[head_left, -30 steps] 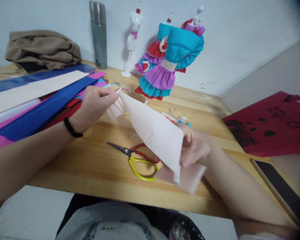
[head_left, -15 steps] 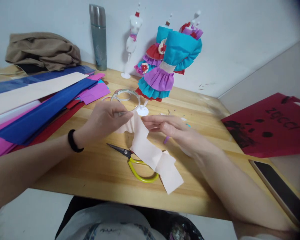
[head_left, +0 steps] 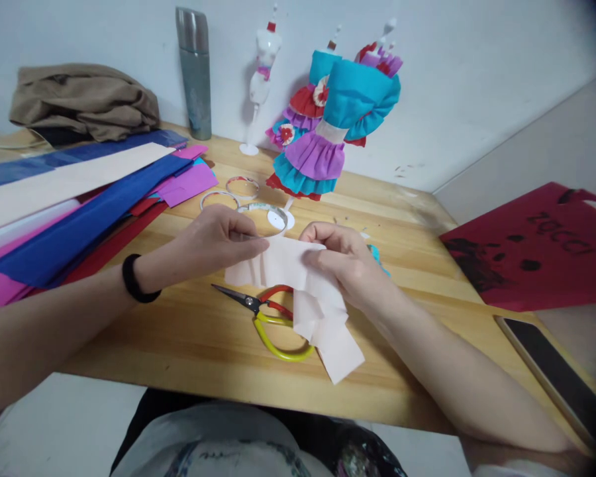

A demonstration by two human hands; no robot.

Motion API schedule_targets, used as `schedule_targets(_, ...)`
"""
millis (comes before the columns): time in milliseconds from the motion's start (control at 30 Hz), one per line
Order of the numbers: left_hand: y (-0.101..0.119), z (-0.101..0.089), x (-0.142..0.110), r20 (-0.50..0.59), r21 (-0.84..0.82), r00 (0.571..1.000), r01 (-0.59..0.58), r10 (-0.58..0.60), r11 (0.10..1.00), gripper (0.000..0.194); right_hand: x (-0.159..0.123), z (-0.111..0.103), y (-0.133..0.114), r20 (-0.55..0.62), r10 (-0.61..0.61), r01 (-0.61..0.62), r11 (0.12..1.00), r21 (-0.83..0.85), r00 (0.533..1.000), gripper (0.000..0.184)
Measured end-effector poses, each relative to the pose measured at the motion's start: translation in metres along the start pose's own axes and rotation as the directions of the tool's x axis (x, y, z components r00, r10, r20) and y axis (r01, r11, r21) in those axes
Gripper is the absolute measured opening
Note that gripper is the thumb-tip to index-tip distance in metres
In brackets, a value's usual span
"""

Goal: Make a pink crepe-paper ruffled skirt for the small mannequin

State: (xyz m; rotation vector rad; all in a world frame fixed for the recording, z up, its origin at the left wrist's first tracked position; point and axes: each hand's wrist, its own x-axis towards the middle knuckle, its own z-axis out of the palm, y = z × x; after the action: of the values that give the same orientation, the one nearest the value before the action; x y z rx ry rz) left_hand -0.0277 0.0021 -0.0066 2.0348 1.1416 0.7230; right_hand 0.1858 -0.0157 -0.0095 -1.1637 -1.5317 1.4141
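A pale pink paper strip (head_left: 288, 257) is pinched, fingers closed, by the left hand (head_left: 216, 240) and right hand (head_left: 346, 264) above the worktop (head_left: 179, 351). Its left end is gathered into folds; its right length is not yet gathered.

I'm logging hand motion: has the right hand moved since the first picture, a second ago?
Yes. Against the scissors, which lie in place, the right hand has shifted left and slightly up in the picture.
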Motion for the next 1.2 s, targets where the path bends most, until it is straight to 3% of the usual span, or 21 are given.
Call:
schedule_targets(200,-0.001,0.002,0.000,0.120,-0.179,0.993,0.039,-0.017,0.983,0.032,-0.001,0.007,0.000,-0.029,-0.117,0.112,0.983,-0.144,0.993,0.026)
schedule_targets(333,-0.001,0.004,-0.001,0.149,-0.194,0.988,0.069,-0.040,0.979,0.033,-0.004,0.010,0.000,-0.076,-0.225,0.192,0.933,-0.305,0.971,0.020)
schedule_targets(467,-0.002,0.005,-0.001,0.171,-0.200,0.985,0.043,-0.009,0.979,0.035,-0.008,0.012,0.001,-0.040,-0.299,0.258,0.879,-0.401,0.954,0.013)
schedule_targets(600,-0.002,0.007,-0.001,0.193,-0.203,0.981,0.075,-0.036,0.976,0.036,-0.011,0.014,0.003,0.024,-0.299,0.282,0.868,-0.409,0.954,0.012)
schedule_targets(800,-0.003,0.007,0.000,0.203,-0.194,0.979,0.067,-0.027,0.979,0.039,-0.011,0.013,0.004,0.027,-0.311,0.293,0.862,-0.414,0.950,0.011)
schedule_targets(1200,-0.005,0.008,-0.003,0.263,-0.222,0.965,0.076,-0.016,0.972,0.040,-0.010,0.013,0.003,-0.063,-0.363,0.273,0.794,-0.544,0.930,0.015)
